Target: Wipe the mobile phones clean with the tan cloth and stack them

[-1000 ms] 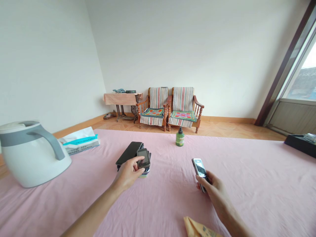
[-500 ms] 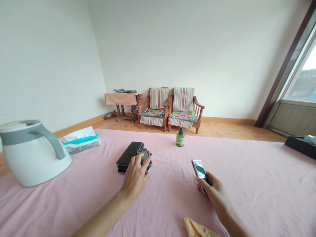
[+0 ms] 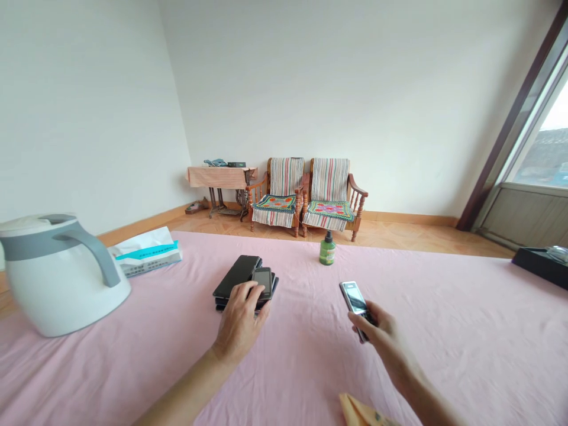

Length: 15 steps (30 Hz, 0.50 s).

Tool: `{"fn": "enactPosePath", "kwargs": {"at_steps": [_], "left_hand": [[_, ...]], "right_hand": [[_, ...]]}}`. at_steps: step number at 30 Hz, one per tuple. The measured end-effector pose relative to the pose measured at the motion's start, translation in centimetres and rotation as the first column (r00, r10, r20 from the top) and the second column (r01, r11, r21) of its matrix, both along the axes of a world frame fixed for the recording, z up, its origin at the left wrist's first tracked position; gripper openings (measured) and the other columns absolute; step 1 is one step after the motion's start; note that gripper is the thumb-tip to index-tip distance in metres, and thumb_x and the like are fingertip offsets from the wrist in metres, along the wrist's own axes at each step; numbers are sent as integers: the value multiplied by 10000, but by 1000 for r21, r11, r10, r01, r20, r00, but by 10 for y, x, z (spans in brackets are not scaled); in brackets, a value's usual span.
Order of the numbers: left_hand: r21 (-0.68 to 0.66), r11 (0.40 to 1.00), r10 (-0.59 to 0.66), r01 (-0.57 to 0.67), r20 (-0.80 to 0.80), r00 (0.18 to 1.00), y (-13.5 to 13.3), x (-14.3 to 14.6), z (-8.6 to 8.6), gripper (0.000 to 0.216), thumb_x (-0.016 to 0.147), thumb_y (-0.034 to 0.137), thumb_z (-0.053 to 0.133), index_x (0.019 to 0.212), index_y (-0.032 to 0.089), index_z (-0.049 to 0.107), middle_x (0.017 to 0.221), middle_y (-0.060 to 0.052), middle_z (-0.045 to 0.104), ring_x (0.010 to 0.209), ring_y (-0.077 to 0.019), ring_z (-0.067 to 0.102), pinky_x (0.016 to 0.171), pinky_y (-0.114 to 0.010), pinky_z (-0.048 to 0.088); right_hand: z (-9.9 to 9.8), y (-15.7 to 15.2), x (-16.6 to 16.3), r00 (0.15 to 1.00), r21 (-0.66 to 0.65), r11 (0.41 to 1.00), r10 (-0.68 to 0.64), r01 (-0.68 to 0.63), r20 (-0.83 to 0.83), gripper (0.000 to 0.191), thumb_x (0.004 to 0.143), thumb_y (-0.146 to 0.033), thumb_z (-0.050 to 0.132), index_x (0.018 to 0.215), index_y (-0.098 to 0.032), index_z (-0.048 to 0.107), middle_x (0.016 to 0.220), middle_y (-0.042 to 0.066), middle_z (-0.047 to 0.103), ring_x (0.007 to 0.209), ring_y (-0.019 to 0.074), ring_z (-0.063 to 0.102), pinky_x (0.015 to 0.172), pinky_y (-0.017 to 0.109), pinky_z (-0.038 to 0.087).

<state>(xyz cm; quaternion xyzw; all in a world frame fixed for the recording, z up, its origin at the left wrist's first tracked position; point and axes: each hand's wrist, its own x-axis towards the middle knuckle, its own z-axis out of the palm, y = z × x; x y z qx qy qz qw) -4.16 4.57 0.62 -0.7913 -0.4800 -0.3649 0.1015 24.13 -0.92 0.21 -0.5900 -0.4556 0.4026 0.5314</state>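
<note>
My left hand [image 3: 242,316] is at a small dark mobile phone [image 3: 263,278], its fingers closed over the lower part. That phone sits on the right side of a stack of black phones or flat cases [image 3: 237,275]; the lower layers are partly hidden by the hand. In my right hand [image 3: 384,328] is a silver-edged keypad phone [image 3: 354,296], held tilted over the cloth with its bright screen facing up. The thumb lies across its lower part and covers some keys.
Pink cloth [image 3: 302,349] covers the surface. On it stand a white kettle [image 3: 62,278], a tissue pack [image 3: 148,251], a green pump bottle [image 3: 327,251] and a black tray [image 3: 539,266]. A tan packet [image 3: 361,411] lies at the near edge. Two wooden chairs [image 3: 331,195] stand beyond.
The small phone on the stack has turned to lie straighter, and my left fingers have slid toward its lower end. My right hand has moved slightly up and left with the keypad phone.
</note>
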Motion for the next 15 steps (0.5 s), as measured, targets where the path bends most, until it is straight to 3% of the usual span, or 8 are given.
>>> {"fn": "enactPosePath", "kwargs": {"at_steps": [3, 7, 13, 15], "left_hand": [[4, 1000, 1, -1, 44, 999, 2, -1, -1, 178, 823, 184, 533, 997, 187, 568, 1029, -93, 568, 1015, -276, 529, 892, -445, 474], [-6, 1000, -8, 9, 89, 996, 1, -5, -5, 220, 812, 156, 519, 1027, 187, 553, 1041, -96, 569, 1028, -275, 529, 893, -446, 477], [-43, 999, -23, 30, 146, 989, -1, -13, -7, 455, 864, 245, 527, 1290, 178, 385, 1170, -128, 527, 1104, -280, 502, 921, -455, 465], [-73, 996, -27, 42, 194, 981, -2, -14, -7, 502, 874, 243, 521, 1336, 186, 331, 1172, -127, 527, 1093, -274, 511, 908, -450, 471]], "right_hand": [[22, 7, -28, 982, -40, 989, 133, -140, -136, 279, 654, -363, 688, 774, -136, 578, 567, -26, 521, 519, 110, 482, 465, 218, 338], [41, 25, -78, 938, -66, 961, 246, -269, -244, 241, 705, -351, 626, 748, -118, 584, 575, -5, 541, 535, 121, 539, 471, 216, 380], [53, 64, -144, 897, -62, 946, 280, -319, -341, 168, 846, -193, 503, 721, -109, 575, 613, 4, 566, 546, 92, 549, 532, 207, 442], [56, 75, -158, 894, -72, 943, 281, -325, -348, 171, 896, -220, 503, 830, -98, 602, 750, 32, 621, 647, 116, 596, 602, 243, 490]]}}
